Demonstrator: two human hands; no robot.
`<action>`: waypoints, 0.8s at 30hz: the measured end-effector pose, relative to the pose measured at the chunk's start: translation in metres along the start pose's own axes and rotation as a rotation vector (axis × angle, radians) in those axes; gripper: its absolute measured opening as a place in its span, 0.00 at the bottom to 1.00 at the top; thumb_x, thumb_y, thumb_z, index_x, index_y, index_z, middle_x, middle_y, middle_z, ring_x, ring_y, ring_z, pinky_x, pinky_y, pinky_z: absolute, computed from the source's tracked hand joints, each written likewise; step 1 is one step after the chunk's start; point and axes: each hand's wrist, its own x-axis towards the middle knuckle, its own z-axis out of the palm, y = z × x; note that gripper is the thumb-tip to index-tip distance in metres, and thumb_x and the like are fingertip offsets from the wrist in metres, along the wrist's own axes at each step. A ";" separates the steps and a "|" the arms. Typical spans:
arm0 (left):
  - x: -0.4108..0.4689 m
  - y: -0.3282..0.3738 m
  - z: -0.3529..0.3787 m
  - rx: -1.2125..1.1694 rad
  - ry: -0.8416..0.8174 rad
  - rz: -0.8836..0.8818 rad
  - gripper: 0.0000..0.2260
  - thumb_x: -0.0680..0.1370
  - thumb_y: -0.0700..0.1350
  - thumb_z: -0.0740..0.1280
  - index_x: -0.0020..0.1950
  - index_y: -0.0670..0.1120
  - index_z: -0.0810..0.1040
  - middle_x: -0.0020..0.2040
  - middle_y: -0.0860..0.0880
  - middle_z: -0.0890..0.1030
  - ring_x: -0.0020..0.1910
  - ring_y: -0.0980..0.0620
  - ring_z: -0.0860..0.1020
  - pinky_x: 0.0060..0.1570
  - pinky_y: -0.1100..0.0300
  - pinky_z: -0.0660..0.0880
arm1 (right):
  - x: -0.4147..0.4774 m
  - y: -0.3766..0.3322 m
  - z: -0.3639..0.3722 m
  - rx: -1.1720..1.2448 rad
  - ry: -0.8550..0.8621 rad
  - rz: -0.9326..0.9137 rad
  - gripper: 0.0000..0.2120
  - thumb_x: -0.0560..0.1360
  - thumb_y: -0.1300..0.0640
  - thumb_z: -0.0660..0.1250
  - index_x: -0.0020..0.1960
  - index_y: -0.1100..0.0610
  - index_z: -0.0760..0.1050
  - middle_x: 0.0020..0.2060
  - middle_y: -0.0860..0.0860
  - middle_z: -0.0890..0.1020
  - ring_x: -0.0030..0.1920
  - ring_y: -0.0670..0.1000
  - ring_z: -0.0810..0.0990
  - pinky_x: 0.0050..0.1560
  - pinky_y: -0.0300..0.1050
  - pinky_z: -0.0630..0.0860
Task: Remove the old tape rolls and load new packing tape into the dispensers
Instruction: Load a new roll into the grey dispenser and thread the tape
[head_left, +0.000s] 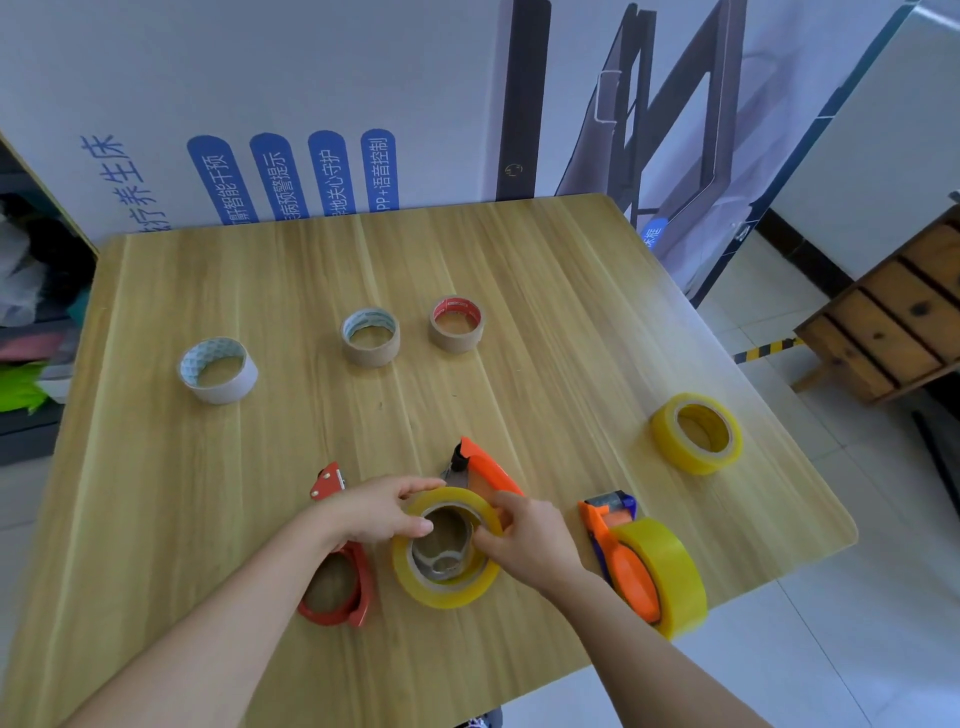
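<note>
Both hands' fingers clamped on yellow tape roll (445, 548): left hand (382, 512), right hand (527, 538). Seat roll squarely on hub of orange dispenser (485, 470) just behind; press evenly.

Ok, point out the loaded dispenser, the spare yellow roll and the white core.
loaded dispenser (631, 574): head view, orange side plate.
spare yellow roll (696, 433): head view, top rim.
white core (228, 387): head view, outer wall.
</note>
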 end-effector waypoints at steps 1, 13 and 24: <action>0.001 0.000 0.001 0.023 0.010 0.004 0.26 0.78 0.43 0.68 0.73 0.57 0.65 0.62 0.55 0.74 0.54 0.58 0.74 0.55 0.66 0.67 | 0.001 0.000 0.001 0.003 0.003 0.002 0.12 0.69 0.46 0.67 0.48 0.52 0.80 0.33 0.51 0.81 0.35 0.51 0.79 0.37 0.49 0.77; 0.031 0.005 -0.010 0.141 -0.002 -0.071 0.22 0.83 0.48 0.57 0.77 0.52 0.59 0.74 0.50 0.66 0.72 0.50 0.65 0.67 0.61 0.61 | 0.022 -0.008 0.006 0.032 -0.046 0.104 0.17 0.79 0.40 0.59 0.51 0.52 0.79 0.38 0.51 0.82 0.40 0.51 0.80 0.40 0.47 0.75; 0.058 0.001 0.002 0.387 0.169 -0.177 0.17 0.83 0.48 0.55 0.71 0.49 0.70 0.68 0.44 0.73 0.66 0.44 0.71 0.62 0.55 0.69 | 0.037 -0.009 0.020 -0.046 -0.092 0.162 0.14 0.82 0.48 0.55 0.44 0.52 0.74 0.44 0.51 0.77 0.44 0.52 0.76 0.43 0.46 0.73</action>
